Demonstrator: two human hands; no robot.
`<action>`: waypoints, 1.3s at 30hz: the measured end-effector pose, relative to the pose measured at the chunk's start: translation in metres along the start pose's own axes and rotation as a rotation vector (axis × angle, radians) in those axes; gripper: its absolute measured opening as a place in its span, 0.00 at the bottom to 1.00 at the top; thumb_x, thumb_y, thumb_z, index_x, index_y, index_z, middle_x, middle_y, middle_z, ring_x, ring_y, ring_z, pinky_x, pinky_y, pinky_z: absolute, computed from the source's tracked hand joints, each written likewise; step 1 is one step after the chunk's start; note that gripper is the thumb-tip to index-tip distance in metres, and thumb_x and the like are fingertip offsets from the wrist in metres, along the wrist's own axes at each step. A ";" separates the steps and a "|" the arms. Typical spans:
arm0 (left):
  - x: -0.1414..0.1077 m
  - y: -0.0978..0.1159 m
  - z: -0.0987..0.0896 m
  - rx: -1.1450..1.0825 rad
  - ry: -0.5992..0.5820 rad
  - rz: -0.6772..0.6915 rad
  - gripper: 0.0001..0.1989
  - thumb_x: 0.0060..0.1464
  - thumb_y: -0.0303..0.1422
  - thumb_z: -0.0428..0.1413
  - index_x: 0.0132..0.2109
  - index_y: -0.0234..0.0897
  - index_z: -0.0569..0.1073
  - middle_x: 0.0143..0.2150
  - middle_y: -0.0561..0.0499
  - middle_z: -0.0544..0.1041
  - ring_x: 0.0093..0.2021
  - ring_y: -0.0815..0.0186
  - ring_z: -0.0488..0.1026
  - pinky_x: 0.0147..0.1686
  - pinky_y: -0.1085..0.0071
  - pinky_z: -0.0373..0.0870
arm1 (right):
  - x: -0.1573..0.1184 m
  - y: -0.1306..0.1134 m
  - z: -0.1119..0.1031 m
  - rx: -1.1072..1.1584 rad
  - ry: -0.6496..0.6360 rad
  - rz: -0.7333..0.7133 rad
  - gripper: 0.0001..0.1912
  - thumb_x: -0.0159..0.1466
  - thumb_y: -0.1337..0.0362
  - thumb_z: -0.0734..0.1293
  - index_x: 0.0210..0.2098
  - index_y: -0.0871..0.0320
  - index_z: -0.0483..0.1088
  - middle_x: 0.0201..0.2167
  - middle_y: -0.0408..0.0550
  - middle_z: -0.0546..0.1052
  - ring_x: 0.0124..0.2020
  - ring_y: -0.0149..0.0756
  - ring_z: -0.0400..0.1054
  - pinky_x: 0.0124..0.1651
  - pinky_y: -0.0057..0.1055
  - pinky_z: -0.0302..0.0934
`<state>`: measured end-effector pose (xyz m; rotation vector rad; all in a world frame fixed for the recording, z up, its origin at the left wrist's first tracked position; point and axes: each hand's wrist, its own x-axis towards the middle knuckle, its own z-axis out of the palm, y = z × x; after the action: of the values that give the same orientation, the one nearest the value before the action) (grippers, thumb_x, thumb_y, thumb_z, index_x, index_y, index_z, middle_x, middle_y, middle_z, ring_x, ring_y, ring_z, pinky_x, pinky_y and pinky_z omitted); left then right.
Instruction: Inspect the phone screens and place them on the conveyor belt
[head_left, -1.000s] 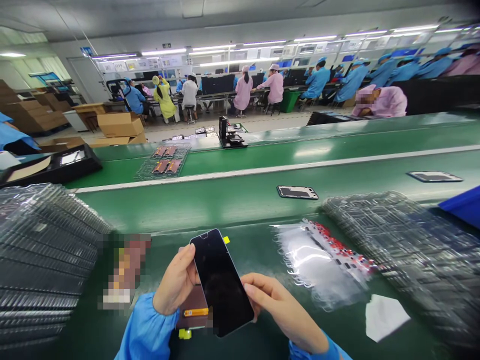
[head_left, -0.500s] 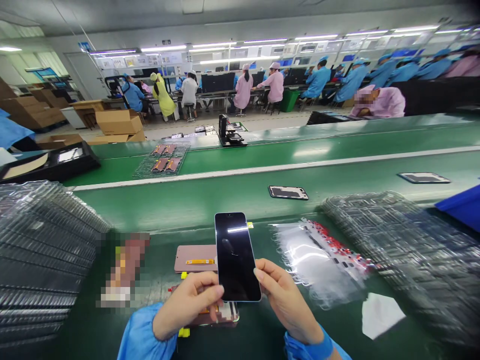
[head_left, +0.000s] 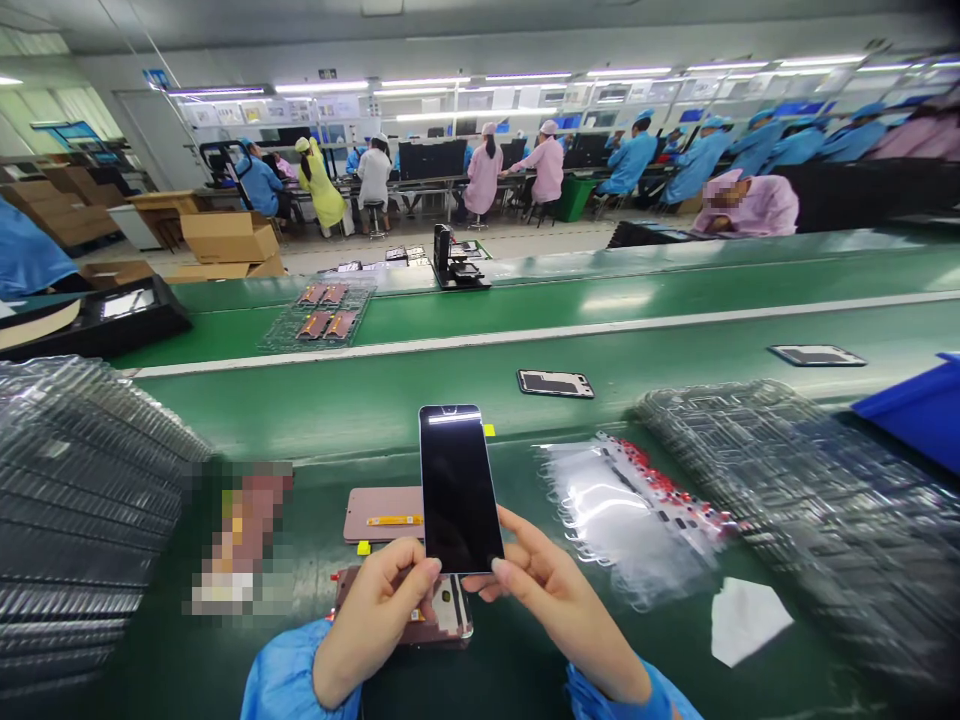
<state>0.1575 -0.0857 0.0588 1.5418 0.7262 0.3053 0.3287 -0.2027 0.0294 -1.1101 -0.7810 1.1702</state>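
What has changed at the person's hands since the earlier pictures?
The black phone screen has swung from tilted to upright and moved forward, held by the left hand and right hand; nothing was let go. The clear bag and stacked trays stayed put.

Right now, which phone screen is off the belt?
The glossy black screen held between the left hand and right hand; another screen lies flat on the belt.
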 end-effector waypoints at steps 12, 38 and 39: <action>-0.002 -0.007 0.002 0.050 0.023 0.065 0.24 0.60 0.49 0.51 0.25 0.35 0.69 0.27 0.50 0.70 0.31 0.65 0.66 0.35 0.70 0.61 | 0.001 0.005 0.009 0.003 0.126 -0.089 0.23 0.66 0.50 0.65 0.54 0.57 0.68 0.31 0.49 0.83 0.33 0.43 0.78 0.45 0.43 0.71; 0.164 -0.009 -0.164 -0.123 0.744 -0.092 0.22 0.60 0.33 0.57 0.60 0.36 0.66 0.65 0.40 0.62 0.63 0.50 0.63 0.59 0.46 0.62 | 0.020 0.093 0.037 -1.482 -0.464 -0.595 0.42 0.52 0.43 0.74 0.57 0.61 0.68 0.56 0.60 0.74 0.53 0.56 0.68 0.54 0.50 0.64; 0.159 -0.010 -0.164 -0.096 0.748 -0.062 0.23 0.59 0.32 0.57 0.61 0.36 0.66 0.67 0.40 0.60 0.65 0.50 0.59 0.62 0.45 0.58 | 0.020 0.101 0.036 -1.514 -0.410 -0.687 0.39 0.53 0.44 0.74 0.55 0.62 0.69 0.53 0.58 0.76 0.50 0.54 0.70 0.52 0.47 0.66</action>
<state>0.1777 0.1408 0.0331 1.2962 1.3126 0.8807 0.2690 -0.1731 -0.0576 -1.5236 -2.3263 0.0143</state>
